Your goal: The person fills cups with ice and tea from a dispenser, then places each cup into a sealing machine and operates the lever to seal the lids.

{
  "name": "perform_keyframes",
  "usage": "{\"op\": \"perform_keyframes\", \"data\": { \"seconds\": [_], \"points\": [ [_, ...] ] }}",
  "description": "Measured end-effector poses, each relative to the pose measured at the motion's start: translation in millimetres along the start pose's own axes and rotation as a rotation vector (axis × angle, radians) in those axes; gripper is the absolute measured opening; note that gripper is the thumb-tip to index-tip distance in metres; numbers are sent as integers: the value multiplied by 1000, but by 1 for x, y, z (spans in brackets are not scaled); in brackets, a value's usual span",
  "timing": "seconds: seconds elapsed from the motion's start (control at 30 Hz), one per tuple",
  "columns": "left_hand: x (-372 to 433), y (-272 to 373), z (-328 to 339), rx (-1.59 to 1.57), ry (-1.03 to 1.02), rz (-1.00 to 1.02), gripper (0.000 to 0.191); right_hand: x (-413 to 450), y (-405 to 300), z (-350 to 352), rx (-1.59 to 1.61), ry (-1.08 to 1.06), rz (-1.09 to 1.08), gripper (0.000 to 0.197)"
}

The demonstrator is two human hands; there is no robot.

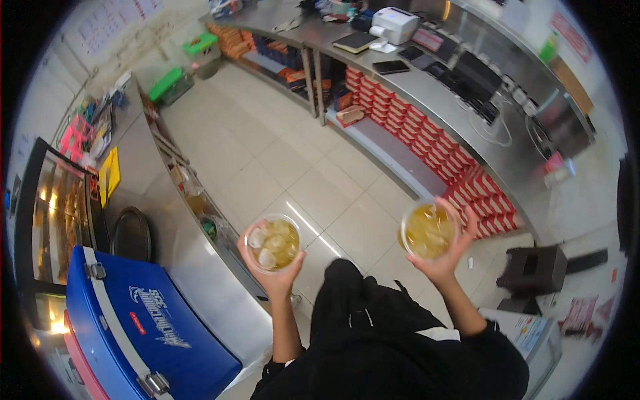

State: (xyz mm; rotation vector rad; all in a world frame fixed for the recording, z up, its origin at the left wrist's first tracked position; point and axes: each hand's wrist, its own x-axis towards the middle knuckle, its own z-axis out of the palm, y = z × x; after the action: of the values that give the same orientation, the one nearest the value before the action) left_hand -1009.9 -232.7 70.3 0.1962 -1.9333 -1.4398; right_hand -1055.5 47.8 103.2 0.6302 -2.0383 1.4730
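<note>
My left hand (275, 280) is wrapped around a clear plastic cup (274, 242) of yellowish drink with several ice pieces at its top. A second clear cup (430, 230), also filled with yellowish iced drink, is gripped in my right hand (447, 260). Both cups are held up in front of my body, well apart from each other, above the tiled floor (315, 170). Neither cup shows a lid that I can make out. The left one is near the edge of a steel counter (200, 280); the right one appears in front of stacked red-and-white cartons (482, 200).
A blue cooler box (155, 320) with white straps sits at the left, near a dark round tray (131, 235) and a lit display cabinet (60, 215). The far steel counter (345, 55) bears a white printer (395, 25), devices and cables. A dark stool-like object (532, 272) stands at right.
</note>
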Motion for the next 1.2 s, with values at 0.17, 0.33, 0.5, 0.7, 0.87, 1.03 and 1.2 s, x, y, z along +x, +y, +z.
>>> {"op": "perform_keyframes", "data": {
  "seconds": [0.17, 0.33, 0.5, 0.7, 0.87, 1.03, 1.2],
  "points": [
    [130, -58, 45, -24, 155, -38, 85, 163, 100, 112, 251, -204, -14, 112],
    [299, -112, 97, -58, 120, -40, 89, 298, 194, 243, 401, -281, 34, 111],
    [484, -174, 153, 59, 23, -11, 88, 431, 272, 353, 487, -298, 154, 111],
    [710, -266, 237, 78, -87, -13, 83, 603, 383, 472, 466, -159, 153, 103],
    [877, -355, 310, -41, -172, -29, 91, 737, 492, 547, 366, -75, 123, 101],
    [1044, -428, 364, 43, -180, 37, 82, 875, 596, 613, 222, -3, 156, 99],
    [1197, -518, 434, -13, -305, -22, 78, 1014, 703, 659, 68, 178, 187, 97]
  ]
}}
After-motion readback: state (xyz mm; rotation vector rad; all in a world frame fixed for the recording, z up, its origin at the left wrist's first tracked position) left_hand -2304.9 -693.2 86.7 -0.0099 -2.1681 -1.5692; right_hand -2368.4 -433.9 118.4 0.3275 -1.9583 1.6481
